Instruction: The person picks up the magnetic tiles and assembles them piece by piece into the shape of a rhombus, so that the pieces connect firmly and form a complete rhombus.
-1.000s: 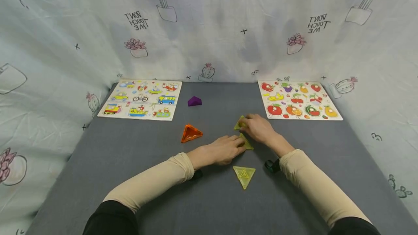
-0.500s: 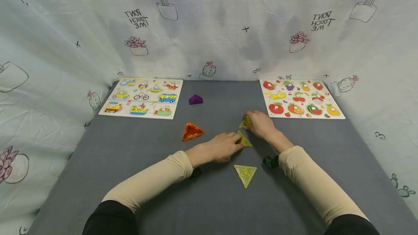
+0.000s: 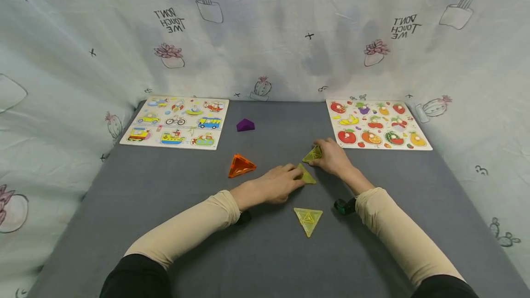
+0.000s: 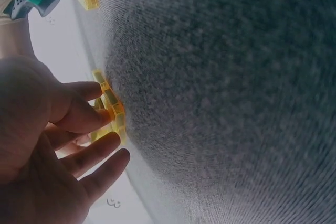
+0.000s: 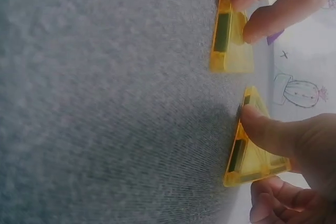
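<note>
In the head view the left hand [image 3: 276, 185] has its thumb and fingers on a yellow triangular tile [image 3: 307, 176] lying on the grey table. Just behind it, the right hand [image 3: 331, 156] pinches a second yellow triangle [image 3: 312, 154] between thumb and fingers. The right wrist view shows this second triangle [image 5: 257, 153] tilted, its edge near the table, with a small gap between it and the first tile [image 5: 230, 51]. A third yellow triangle [image 3: 308, 220] lies nearer the person, touched by neither hand.
An orange triangular piece [image 3: 241, 166] sits left of the hands, and a purple piece [image 3: 245, 125] farther back. A vehicle picture board [image 3: 175, 123] lies at the back left, a fruit picture board [image 3: 377, 125] at the back right. A patterned curtain [image 3: 265, 36] hangs behind the table.
The right hand has shifted slightly right with its yellow triangle, and more of that triangle shows. The left hand and its tile have moved a little left; the camera view has also shifted slightly.
</note>
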The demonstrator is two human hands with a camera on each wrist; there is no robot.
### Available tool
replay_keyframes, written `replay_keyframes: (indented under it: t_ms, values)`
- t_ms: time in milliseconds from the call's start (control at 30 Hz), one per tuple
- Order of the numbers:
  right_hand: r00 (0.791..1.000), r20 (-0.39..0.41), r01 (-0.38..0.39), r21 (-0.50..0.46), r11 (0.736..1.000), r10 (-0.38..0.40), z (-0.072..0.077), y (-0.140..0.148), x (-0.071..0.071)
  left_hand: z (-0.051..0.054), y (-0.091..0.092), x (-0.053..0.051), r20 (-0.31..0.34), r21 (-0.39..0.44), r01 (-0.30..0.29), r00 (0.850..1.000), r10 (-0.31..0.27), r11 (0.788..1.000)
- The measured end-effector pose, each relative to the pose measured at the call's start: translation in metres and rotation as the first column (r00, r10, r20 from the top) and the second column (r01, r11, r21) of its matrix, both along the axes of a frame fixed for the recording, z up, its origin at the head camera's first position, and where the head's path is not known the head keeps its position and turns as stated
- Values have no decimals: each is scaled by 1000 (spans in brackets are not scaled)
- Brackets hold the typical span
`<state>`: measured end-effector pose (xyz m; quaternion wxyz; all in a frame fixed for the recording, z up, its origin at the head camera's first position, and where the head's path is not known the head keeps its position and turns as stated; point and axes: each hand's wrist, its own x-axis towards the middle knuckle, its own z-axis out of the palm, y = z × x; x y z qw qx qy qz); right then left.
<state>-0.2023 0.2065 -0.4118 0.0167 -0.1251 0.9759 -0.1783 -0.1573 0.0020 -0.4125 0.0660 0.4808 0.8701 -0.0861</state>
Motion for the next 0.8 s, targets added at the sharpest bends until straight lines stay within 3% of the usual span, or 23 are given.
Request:
replay_keyframes:
  t_ms: [200, 433, 800]
  values:
    - [998, -55, 3, -53, 999, -6, -1, 0, 3, 1, -1, -1, -13, 1, 0, 1000, 0, 1000]
    - [999, -50, 14, -83, 996, -18, -3, -2, 6, 1, -3, -1, -8, 19, -5, 1000, 5, 1000]
    - [999, -28, -40, -77, 996, 38, 0, -9, 10, -1, -4, -2, 41, 20, -34, 999, 34, 999]
